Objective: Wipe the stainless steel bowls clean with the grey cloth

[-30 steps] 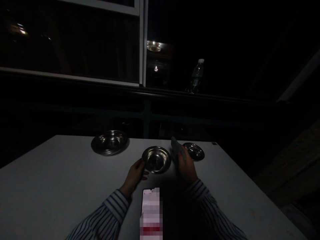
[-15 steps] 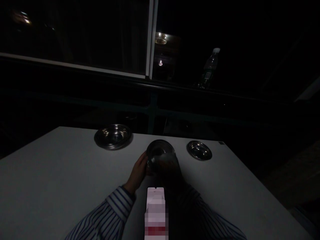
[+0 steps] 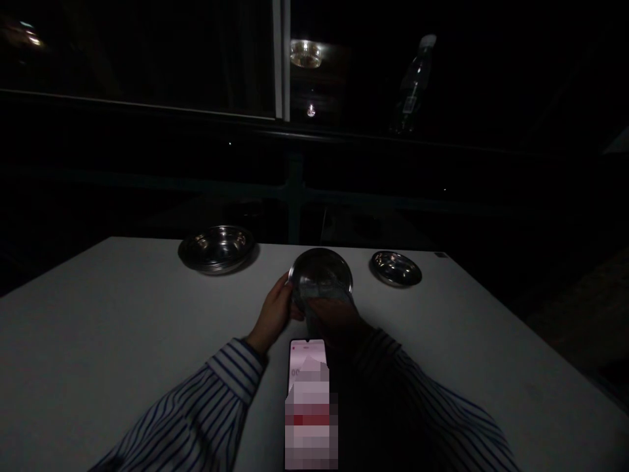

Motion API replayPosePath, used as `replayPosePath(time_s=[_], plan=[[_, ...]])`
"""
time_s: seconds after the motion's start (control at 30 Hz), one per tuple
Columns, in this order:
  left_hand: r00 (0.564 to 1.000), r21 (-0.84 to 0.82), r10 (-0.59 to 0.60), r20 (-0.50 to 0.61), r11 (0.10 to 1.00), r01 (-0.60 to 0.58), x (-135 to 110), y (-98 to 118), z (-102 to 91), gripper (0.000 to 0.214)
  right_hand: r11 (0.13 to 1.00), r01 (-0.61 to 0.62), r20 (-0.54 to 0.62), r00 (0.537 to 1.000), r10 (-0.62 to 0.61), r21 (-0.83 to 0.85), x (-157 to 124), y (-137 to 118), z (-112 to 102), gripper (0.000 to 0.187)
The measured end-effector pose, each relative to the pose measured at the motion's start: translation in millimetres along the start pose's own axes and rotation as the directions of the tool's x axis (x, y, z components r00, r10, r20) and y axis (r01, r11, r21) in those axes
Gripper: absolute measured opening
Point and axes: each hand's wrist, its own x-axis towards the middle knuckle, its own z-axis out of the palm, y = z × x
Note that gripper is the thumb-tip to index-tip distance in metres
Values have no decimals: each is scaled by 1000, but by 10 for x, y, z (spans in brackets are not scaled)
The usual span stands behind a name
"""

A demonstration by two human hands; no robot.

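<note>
A round stainless steel dish (image 3: 322,262) is held tilted over the middle of the table, its shiny inside facing me. My left hand (image 3: 272,313) is closed on its left rim, the fingers curling underneath. A greyish cloth (image 3: 328,290) lies against the near part of the dish. My right hand (image 3: 341,319) is closed on this cloth and presses it to the metal; its fingers are partly hidden in the dark. Just below the hands lies a lit phone (image 3: 307,353), its screen mostly blurred.
On the white table (image 3: 147,341), a stack of steel dishes (image 3: 216,252) stands at the far left. One smaller steel dish (image 3: 396,269) sits at the far right. Behind are a dark window with a pale frame (image 3: 282,62) and a plastic bottle (image 3: 415,85).
The view has tilted, so the background sits higher. The dish now shows more of its inside, and my right hand with the cloth has shifted to its near side. My left hand keeps its grip.
</note>
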Motion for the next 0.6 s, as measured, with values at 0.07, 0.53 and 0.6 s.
replayPosePath(time_s=[0.07, 0.53, 0.6], plan=[[1000, 36, 22, 8, 999, -22, 18, 15, 11, 56, 973, 81, 109, 992, -58, -215, 2, -49, -60, 42], [997, 97, 50, 65, 994, -56, 84, -34, 26, 65, 774, 219, 245, 966, -85, -594, 49, 322, -143, 29], [997, 89, 40, 63, 995, -46, 84, -38, 19, 64, 754, 214, 195, 974, -115, -621, 49, 232, -111, 30]])
